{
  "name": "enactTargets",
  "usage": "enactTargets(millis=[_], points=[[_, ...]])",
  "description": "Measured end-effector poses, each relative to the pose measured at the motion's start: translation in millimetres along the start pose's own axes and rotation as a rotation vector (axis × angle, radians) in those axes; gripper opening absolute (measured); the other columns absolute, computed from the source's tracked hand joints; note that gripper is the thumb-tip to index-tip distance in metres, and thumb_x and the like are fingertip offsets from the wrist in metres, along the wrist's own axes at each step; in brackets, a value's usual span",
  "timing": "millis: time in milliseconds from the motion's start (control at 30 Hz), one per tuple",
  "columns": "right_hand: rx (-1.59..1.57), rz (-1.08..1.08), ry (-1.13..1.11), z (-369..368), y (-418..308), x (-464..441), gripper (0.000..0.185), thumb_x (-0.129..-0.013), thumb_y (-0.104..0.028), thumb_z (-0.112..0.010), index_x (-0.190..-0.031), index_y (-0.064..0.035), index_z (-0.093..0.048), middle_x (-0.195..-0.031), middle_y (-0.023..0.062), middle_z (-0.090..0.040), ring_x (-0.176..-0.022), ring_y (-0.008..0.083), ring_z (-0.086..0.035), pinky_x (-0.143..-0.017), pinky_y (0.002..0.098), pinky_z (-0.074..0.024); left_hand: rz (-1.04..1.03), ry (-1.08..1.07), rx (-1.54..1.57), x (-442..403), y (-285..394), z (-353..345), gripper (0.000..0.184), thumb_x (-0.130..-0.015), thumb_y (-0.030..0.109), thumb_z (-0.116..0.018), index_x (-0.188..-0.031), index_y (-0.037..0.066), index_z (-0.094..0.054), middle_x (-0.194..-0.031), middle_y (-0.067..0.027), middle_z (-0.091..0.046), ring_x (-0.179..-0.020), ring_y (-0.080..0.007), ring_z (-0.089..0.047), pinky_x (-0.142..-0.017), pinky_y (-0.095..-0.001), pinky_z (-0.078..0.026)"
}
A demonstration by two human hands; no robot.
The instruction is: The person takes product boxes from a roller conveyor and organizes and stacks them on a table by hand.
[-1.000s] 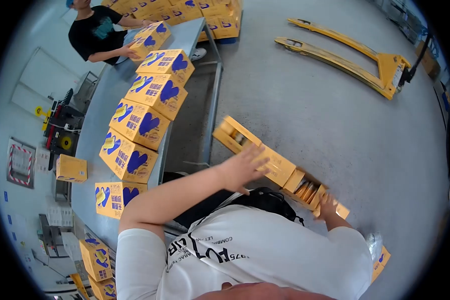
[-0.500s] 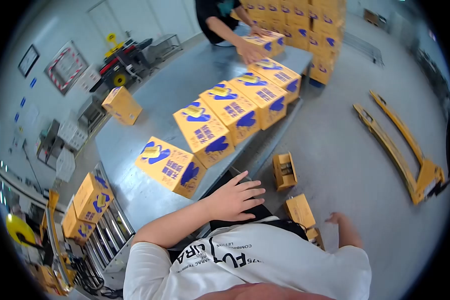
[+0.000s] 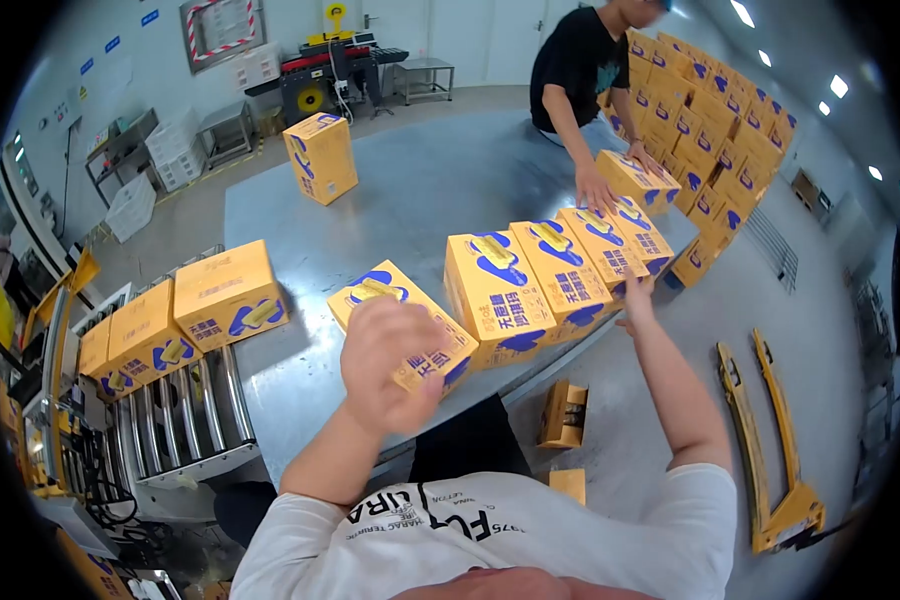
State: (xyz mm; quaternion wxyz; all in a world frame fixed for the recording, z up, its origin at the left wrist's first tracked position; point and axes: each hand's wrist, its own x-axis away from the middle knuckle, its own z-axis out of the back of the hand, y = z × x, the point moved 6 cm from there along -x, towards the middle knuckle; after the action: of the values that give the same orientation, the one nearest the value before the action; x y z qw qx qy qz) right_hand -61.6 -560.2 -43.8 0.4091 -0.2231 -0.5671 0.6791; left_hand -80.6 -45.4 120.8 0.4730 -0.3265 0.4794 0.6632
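Observation:
Several yellow boxes with blue hearts stand in a slanted row on the metal table (image 3: pixel 400 160). My left hand (image 3: pixel 390 365), slightly blurred, is over the nearest angled box (image 3: pixel 378 282) and hides part of it; its thumb is apart from loosely bent fingers. At the row's far end, my right hand (image 3: pixel 635 300) reaches to the front faces of two boxes (image 3: pixel 600 240), fingers apart. Between my hands are two more boxes, a larger one (image 3: pixel 498 295) and its neighbour (image 3: pixel 562 270). Whether my left hand touches its box I cannot tell.
A co-worker (image 3: pixel 580 85) has both hands at a box (image 3: pixel 638 180) across the table. One box (image 3: pixel 320 158) stands alone farther back. Boxes (image 3: pixel 230 290) sit on the roller conveyor (image 3: pixel 185 410) at left. An open carton (image 3: pixel 564 412) and a pallet jack (image 3: pixel 775 460) are on the floor.
The view has swung left, from the floor cartons to the table and conveyor. My right hand has risen from beside the floor cartons to the row; my left hand has moved over the nearest box.

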Motion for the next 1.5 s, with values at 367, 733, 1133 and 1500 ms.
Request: enactTargets(millis=[367,733,1133,1500], points=[[0.417,0.721,0.299,-91,-99,-169,0.052,-0.096,-0.029,-0.068,-0.139,-0.0029,-0.055,-0.121,0.0213,-0.069,-0.112,0.0358,-0.067,-0.097,0.0406,-0.0520,0.785,-0.271,-0.348,83,-117,-32,0.098,-0.085,0.052,-0.078,-0.154,-0.001,-0.035,-0.165,-0.0375,-0.003,-0.153,-0.0569,0.008,-0.123,-0.0646,-0.012],[0.546,1.381,-0.857,-337,-207,146,0.031,-0.093,-0.030,-0.073,-0.114,-0.0077,-0.074,-0.122,0.0131,-0.069,-0.116,0.0335,-0.063,-0.101,0.0400,-0.0497,0.428,-0.737,-0.081,43,-83,-66,0.086,-0.083,0.052,-0.080,-0.148,0.006,-0.048,-0.156,-0.0268,-0.038,-0.146,-0.0536,-0.028,-0.120,-0.0609,-0.026],[0.681,1.369,-1.060,-507,-210,242,0.050,-0.093,-0.045,-0.071,-0.126,-0.0081,-0.069,-0.136,0.0163,-0.063,-0.129,0.0341,-0.056,-0.110,0.0429,-0.0444,-0.430,0.900,0.588,40,32,117,0.027,-0.103,0.029,-0.060,-0.083,0.014,-0.050,-0.080,0.0008,-0.052,-0.071,-0.0157,-0.053,-0.058,-0.0295,-0.043],[0.586,1.258,-1.013,-542,-176,191,0.061,-0.096,-0.048,-0.066,-0.141,-0.0076,-0.060,-0.149,0.0207,-0.054,-0.143,0.0341,-0.047,-0.119,0.0461,-0.0342,-0.102,0.984,0.950,77,38,106,0.024,-0.106,0.032,-0.054,-0.085,0.020,-0.050,-0.087,0.0057,-0.052,-0.084,-0.0135,-0.052,-0.069,-0.0358,-0.049]])
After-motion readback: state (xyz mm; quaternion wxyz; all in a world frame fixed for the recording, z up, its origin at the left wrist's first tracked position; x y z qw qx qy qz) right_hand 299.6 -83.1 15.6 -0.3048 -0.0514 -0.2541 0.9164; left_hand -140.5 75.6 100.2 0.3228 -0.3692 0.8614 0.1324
